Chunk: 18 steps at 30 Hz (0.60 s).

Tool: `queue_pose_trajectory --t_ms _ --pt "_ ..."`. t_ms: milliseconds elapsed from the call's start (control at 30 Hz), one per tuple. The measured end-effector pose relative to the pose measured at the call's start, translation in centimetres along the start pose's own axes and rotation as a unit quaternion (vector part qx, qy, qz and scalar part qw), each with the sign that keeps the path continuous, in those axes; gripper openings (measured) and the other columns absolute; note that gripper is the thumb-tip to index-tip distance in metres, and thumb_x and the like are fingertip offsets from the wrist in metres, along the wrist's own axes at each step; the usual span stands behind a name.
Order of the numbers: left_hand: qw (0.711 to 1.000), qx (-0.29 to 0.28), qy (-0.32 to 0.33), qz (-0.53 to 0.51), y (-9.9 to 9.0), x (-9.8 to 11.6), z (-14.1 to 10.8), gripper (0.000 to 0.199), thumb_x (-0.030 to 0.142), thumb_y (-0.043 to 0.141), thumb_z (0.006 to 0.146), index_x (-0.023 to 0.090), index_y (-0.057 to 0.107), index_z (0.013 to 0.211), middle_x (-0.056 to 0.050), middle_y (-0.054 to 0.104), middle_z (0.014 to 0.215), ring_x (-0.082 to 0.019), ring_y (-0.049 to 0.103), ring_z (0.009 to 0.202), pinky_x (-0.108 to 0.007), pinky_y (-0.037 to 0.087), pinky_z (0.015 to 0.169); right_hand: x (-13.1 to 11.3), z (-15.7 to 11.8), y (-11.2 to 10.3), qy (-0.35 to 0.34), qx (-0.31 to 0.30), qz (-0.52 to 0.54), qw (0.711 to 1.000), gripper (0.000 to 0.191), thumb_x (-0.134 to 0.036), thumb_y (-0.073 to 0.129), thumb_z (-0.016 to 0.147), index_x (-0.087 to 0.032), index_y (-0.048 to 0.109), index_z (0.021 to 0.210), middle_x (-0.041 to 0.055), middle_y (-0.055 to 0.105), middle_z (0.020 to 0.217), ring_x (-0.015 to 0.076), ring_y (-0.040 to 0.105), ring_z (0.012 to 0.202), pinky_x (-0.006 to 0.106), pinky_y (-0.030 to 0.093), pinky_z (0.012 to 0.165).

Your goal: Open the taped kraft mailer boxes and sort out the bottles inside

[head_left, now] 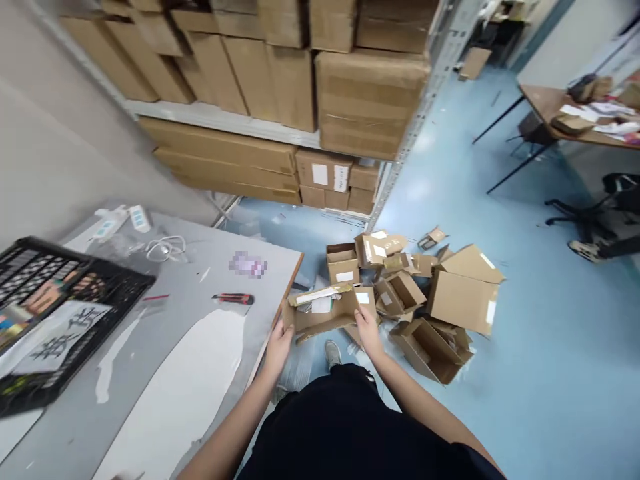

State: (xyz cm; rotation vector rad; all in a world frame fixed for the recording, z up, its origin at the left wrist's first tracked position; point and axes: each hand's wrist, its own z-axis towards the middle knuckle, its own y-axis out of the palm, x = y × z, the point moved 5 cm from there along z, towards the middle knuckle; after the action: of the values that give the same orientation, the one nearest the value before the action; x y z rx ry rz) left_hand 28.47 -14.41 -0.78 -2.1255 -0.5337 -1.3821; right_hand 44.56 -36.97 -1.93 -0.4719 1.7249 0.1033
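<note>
Both my hands hold a flattened, opened cardboard box (320, 313) out in front of me, just past the table's edge. My left hand (279, 347) grips its near left corner, and my right hand (369, 331) grips its right side. Below it, a loose pile of opened cardboard boxes (425, 293) lies on the floor, just beyond my right hand. A red-and-black utility knife (233, 299) lies on the grey table (175, 313), to the left of my left hand and not touching it.
A black plastic crate (65, 293) holding papers sits on the table's left side, near a power strip (140, 218) and a white cable (166, 249). Metal shelving (400, 160) stacked with cartons stands ahead. To the right are a cluttered desk (550, 107) and a seated person's leg (600, 248).
</note>
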Motion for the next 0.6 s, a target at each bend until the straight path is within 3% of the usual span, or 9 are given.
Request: queue_pose_trajectory --t_ms 100,200,267,333,400,467,600 --pt "0.996 -0.081 0.03 0.032 7.6 4.2 4.1 0.04 0.035 0.049 0.085 0.018 0.059 0.118 -0.008 0.065 0.122 -0.025 0.059 0.116 -0.038 0.046 0.1 -0.8 4.0 -7.1 -0.021 0.077 -0.01 0.997 0.051 -0.046 0.044 0.087 -0.018 0.064 0.125 0.0089 0.064 0.128 0.0279 0.053 0.125 0.048 0.035 0.11" --pt "0.992 -0.122 0.024 0.025 14.3 8.1 6.9 0.049 0.033 0.046 0.09 0.021 0.045 0.137 -0.01 0.058 0.134 -0.023 0.057 0.12 -0.036 0.05 0.095 -1.6 8.9 -13.6 -0.027 0.101 -0.042 0.994 0.055 -0.047 0.05 0.085 -0.019 0.057 0.133 0.0084 0.056 0.138 0.0258 0.048 0.13 0.045 0.032 0.112" --pt "0.993 -0.118 -0.006 0.019 17.6 9.6 7.8 0.057 0.034 0.047 0.092 0.02 0.033 0.146 -0.014 0.05 0.142 -0.023 0.054 0.124 -0.034 0.051 0.092 -1.2 11.5 -18.2 0.013 0.157 -0.066 0.985 0.066 -0.051 0.057 0.081 -0.018 0.051 0.138 0.0103 0.049 0.144 0.027 0.043 0.134 0.046 0.029 0.113" --pt "0.992 -0.122 -0.028 0.029 19.7 10.1 8.0 0.06 0.034 0.046 0.093 0.021 0.027 0.148 -0.016 0.043 0.147 -0.023 0.051 0.128 -0.033 0.052 0.09 -0.2 12.8 -22.2 0.034 0.213 -0.071 0.974 0.074 -0.052 0.06 0.078 -0.015 0.046 0.141 0.0135 0.045 0.147 0.0285 0.039 0.137 0.046 0.027 0.114" --pt "0.99 -0.135 -0.038 0.032 20.4 9.5 7.7 0.06 0.034 0.046 0.094 0.022 0.025 0.149 -0.016 0.041 0.148 -0.023 0.049 0.13 -0.032 0.052 0.09 1.1 12.5 -24.8 0.024 0.243 -0.067 0.968 0.073 -0.051 0.057 0.079 -0.015 0.045 0.142 0.0147 0.045 0.146 0.028 0.04 0.136 0.044 0.028 0.114" --pt "0.986 -0.151 -0.057 0.031 19.9 7.7 7.0 0.059 0.034 0.047 0.094 0.022 0.028 0.148 -0.016 0.044 0.146 -0.023 0.051 0.128 -0.032 0.052 0.09 3.0 10.7 -26.0 0.033 0.253 -0.058 0.965 0.072 -0.051 0.054 0.08 -0.012 0.046 0.14 0.0164 0.046 0.145 0.0282 0.044 0.133 0.044 0.033 0.112" --pt "0.974 -0.162 -0.153 0.048 15.3 1.2 4.4 0.059 0.037 0.058 0.087 0.018 0.042 0.14 -0.018 0.054 0.135 -0.024 0.059 0.117 -0.036 0.052 0.089 8.3 4.9 -23.9 0.103 0.213 -0.037 0.971 0.075 -0.054 0.055 0.075 -0.011 0.051 0.137 0.0179 0.053 0.139 0.0292 0.052 0.126 0.043 0.04 0.106"
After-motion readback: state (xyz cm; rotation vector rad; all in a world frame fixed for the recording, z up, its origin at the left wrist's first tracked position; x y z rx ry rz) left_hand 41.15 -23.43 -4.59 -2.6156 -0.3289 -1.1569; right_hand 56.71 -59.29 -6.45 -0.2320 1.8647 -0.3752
